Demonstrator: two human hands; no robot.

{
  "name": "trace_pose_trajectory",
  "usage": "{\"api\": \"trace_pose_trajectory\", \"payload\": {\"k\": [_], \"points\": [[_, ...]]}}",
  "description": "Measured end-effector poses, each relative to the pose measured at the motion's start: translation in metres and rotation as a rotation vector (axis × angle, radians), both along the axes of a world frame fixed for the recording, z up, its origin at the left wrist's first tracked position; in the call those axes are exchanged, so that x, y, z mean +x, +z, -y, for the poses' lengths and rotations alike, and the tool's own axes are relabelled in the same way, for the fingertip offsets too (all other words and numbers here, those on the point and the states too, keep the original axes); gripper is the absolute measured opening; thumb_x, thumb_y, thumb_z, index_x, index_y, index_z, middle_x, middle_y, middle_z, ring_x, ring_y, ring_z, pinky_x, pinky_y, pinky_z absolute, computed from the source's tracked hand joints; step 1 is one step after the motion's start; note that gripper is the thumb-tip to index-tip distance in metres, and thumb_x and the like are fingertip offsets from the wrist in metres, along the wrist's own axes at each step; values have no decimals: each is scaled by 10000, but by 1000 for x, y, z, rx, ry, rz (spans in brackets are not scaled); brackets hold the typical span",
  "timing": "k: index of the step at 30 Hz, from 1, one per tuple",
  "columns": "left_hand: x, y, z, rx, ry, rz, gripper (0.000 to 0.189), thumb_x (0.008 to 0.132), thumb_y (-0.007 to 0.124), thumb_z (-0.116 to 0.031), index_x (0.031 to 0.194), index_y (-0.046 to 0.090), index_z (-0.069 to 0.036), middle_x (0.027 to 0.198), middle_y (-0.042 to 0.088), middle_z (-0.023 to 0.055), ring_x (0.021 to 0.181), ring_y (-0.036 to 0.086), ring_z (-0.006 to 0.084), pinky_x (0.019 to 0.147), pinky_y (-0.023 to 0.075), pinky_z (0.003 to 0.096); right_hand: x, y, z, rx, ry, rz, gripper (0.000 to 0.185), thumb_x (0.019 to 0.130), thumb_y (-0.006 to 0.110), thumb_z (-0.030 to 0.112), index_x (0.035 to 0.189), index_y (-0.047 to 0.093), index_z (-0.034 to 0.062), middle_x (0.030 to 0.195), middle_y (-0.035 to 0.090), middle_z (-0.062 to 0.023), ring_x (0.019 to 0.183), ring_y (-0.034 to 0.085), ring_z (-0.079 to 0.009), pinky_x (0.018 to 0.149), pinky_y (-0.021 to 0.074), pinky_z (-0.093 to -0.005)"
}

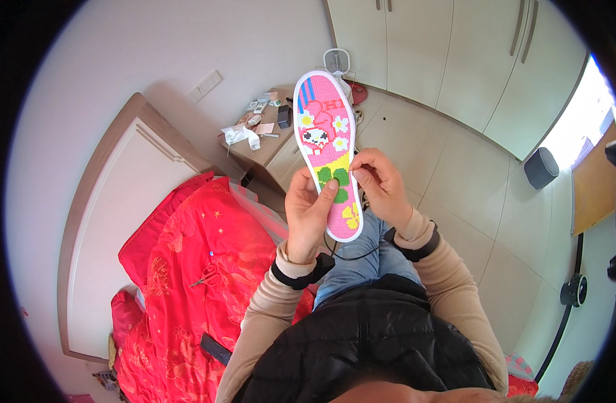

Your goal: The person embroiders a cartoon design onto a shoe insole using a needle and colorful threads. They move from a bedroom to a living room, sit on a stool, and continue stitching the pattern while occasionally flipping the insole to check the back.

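Observation:
A cross-stitch insole with a white border is held up before me, its toe end pointing away. Its pink face carries white flowers, a cartoon figure, a yellow band and green clover leaves. My left hand grips its left edge, thumb lying on the green leaves. At the right edge, the thumb and forefinger of my right hand are pinched together against the border. Whether a needle or thread sits between those fingertips is too small to tell.
Red-handled scissors and a dark phone lie on the red bedding to my left. Beyond stands a nightstand with tissues and small items. White wardrobes line the far wall; a dark bin is at right.

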State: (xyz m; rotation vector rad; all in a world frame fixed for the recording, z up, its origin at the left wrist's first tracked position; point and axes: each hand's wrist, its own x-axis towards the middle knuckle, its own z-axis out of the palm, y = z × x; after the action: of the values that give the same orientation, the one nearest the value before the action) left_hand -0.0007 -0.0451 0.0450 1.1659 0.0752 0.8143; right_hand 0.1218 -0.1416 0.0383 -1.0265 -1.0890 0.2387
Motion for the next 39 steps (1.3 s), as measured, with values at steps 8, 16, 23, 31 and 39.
{"api": "trace_pose_trajectory", "payload": {"k": [8, 16, 23, 31, 39], "points": [[-18, 9, -19, 77, -35, -86, 279, 985, 563, -34, 1253, 502, 15, 1104, 675, 95, 935, 644, 115, 805, 518, 251, 14, 9, 7, -124, 231, -88, 42, 972, 568, 62, 1007, 557, 42, 891, 548, 15, 755, 533, -61, 678, 461, -212], [-10, 23, -38, 1338, 635, -79, 313, 774, 677, 20, 1080, 674, -44, 1062, 654, 124, 1014, 596, 293, 872, 468, 381, 8, 11, 9, -170, 237, -279, 53, 989, 562, 96, 1013, 560, 48, 845, 551, 21, 731, 529, -52, 661, 458, -212], [-1, -17, -22, 323, 162, -140, 180, 970, 632, -106, 1116, 652, -2, 1010, 692, 33, 884, 617, 101, 795, 496, 259, -11, 2, -4, -40, -89, -193, 76, 983, 575, 102, 1006, 565, 31, 761, 550, 18, 675, 513, -52, 610, 430, -223], [-8, -10, -18, 61, 44, -24, 219, 970, 614, -65, 1181, 630, -8, 1095, 686, 60, 974, 629, 117, 874, 503, 279, -21, 16, 7, -199, -398, 353, 76, 950, 587, 84, 988, 569, 20, 767, 595, -134, 606, 584, -249, 557, 449, -330], [-13, -6, -16, 45, 15, -10, 221, 965, 614, -48, 1182, 624, -6, 1103, 682, 68, 979, 631, 128, 863, 510, 280, -26, 24, 13, -154, -463, 490, 77, 916, 611, 33, 991, 617, 19, 840, 635, -161, 633, 606, -300, 578, 478, -343]]}}
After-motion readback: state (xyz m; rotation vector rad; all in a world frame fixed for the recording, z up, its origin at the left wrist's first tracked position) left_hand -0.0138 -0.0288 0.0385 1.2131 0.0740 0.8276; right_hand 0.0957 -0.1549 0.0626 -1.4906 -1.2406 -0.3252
